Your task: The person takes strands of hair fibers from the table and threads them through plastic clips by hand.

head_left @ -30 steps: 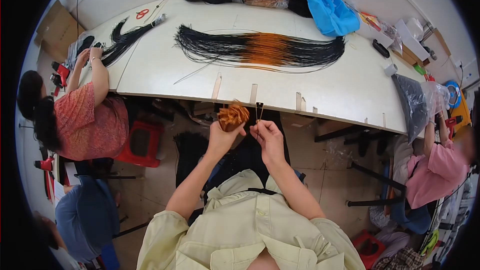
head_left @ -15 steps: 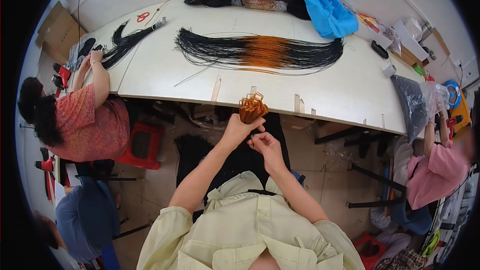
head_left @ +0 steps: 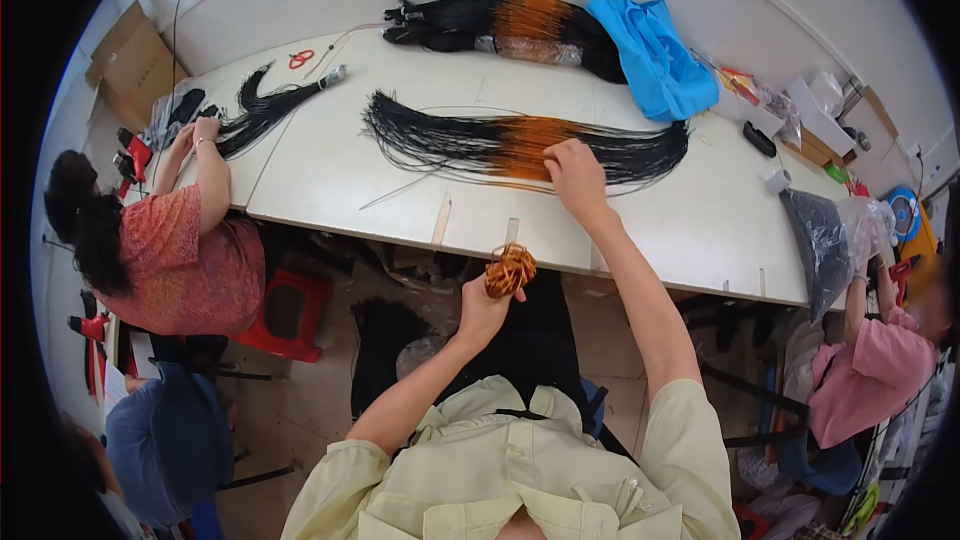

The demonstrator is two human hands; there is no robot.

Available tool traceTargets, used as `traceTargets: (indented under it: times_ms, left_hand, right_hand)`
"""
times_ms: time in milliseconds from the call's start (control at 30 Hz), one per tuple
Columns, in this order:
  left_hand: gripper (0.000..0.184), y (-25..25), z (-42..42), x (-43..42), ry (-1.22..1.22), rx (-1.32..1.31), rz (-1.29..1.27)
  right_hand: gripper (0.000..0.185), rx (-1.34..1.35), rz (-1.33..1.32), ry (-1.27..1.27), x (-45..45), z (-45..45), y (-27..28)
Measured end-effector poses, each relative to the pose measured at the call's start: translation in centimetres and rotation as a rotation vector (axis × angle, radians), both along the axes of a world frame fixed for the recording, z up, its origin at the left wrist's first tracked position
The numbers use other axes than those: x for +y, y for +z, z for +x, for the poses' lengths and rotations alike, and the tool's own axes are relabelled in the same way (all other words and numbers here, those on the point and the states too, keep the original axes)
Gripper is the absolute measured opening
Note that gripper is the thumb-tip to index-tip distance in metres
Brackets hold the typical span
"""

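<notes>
My left hand [head_left: 485, 312] is closed around a bunch of wires whose orange-brown bent ends [head_left: 511, 271] stick up above the fist, in front of the table edge. Over the table, my right hand [head_left: 577, 178] reaches to a long spread of black wires with an orange middle [head_left: 525, 147]. Its fingertips are pinched at the right side of the orange section; how many wires they grip is too small to make out. Below my left hand, black strands [head_left: 390, 335] hang near my lap.
A thicker wire bundle [head_left: 450, 25] and a blue cloth [head_left: 660, 55] lie at the back of the white table [head_left: 320, 180]. Red scissors [head_left: 301, 59] lie back left. One co-worker [head_left: 165, 270] handles black wires at left; another [head_left: 865, 370] sits at right beside a plastic bag [head_left: 815, 240].
My right hand has left my left hand and moved forward to the wires on the table. My left hand still holds its bunch. The view has tilted up slightly.
</notes>
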State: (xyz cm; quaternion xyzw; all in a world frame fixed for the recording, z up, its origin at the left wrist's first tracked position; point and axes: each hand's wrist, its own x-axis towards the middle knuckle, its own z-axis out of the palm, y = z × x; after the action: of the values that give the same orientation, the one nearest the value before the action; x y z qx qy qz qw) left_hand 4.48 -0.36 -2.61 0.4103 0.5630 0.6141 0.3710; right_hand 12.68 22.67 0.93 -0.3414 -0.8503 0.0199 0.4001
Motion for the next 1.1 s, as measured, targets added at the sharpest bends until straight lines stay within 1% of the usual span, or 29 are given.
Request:
traceTargets:
  times_ms: [67,133,200,267,300,367,433,467,533,567,600,633,700,767,800,867,933,967,1033,1100]
  left_hand:
    - [0.01,1.2,-0.1,0.0,0.0,-0.034,0.086]
    - [0.008,3.0,-0.8,-0.1,-0.002,-0.069,0.112]
    - [0.012,4.4,-2.4,-0.3,0.094,-0.204,0.105]
    - [0.009,6.1,-4.2,-0.6,0.134,-0.425,0.211]
    - [0.009,6.8,-5.3,-1.2,0.136,-0.428,0.21]
    - [0.004,8.2,-7.2,-2.3,0.168,-0.069,0.153]
    - [0.008,10.6,-8.0,-2.2,0.161,0.039,0.294]
    - [0.008,10.9,-8.9,-2.0,0.163,0.041,0.295]
    - [0.012,11.1,-10.2,-2.2,0.114,0.259,0.432]
    - [0.012,11.1,-10.2,-2.5,0.115,0.255,0.428]
    - [0.011,11.3,-10.2,-2.7,0.119,0.124,0.431]
    - [0.01,11.6,-10.2,-3.0,0.124,-0.006,0.435]
    - [0.009,12.2,-10.2,-3.5,0.129,-0.264,0.435]
    - [0.009,13.2,-9.4,-3.5,0.237,-0.041,0.43]
    - [0.009,13.7,-9.2,-3.4,0.244,-0.049,0.419]
    - [0.014,14.5,-9.5,-2.4,0.265,0.238,0.225]
    - [0.016,14.9,-9.2,-0.3,0.202,0.118,0.13]
    - [0.016,14.8,-9.0,1.0,0.198,0.119,0.122]
    - [0.013,13.8,-8.5,3.5,-0.056,0.194,0.007]
    - [0.02,10.5,-8.6,5.6,-0.107,0.466,-0.121]
  right_hand:
    - [0.008,-0.046,0.034,0.007,0.9,-0.8,-0.2]
    - [0.008,-0.112,-0.037,-0.02,1.0,-1.0,-0.2]
    - [0.008,-0.184,-0.11,-0.041,1.1,-1.2,-0.2]
    - [0.007,-0.217,-0.148,-0.04,1.3,-1.3,0.2]
    - [0.006,-0.249,-0.189,-0.042,1.4,-1.1,0.6]
    - [0.004,-0.309,-0.27,-0.05,1.5,-0.7,1.7]
    - [0.004,-0.216,-0.01,-0.036,2.5,-0.2,3.6]
    - [0.006,-0.098,0.286,-0.059,2.0,0.0,6.8]
    - [0.003,0.268,0.343,-0.056,-0.4,1.1,13.6]
    - [0.003,0.388,0.221,-0.012,-2.1,1.7,16.1]
    - [0.003,0.507,0.101,0.034,-3.6,2.2,17.2]
    - [0.003,0.506,0.103,0.039,-4.6,2.4,16.4]
    - [0.005,-0.239,-0.419,0.311,-6.3,3.0,13.3]
    - [0.006,-0.201,-0.419,0.141,-7.4,4.1,10.5]
    - [0.006,-0.211,-0.43,0.144,-7.7,4.5,9.7]
    - [0.007,-0.151,-0.754,0.265,-8.2,5.1,8.4]
    - [0.008,-0.152,-0.782,0.277,-8.6,5.1,7.3]
    - [0.008,-0.16,-0.794,0.287,-8.6,5.1,7.0]
    - [0.009,-0.183,-0.81,0.311,-8.6,5.2,6.5]
    - [0.009,-0.197,-0.812,0.304,-8.7,5.0,6.1]
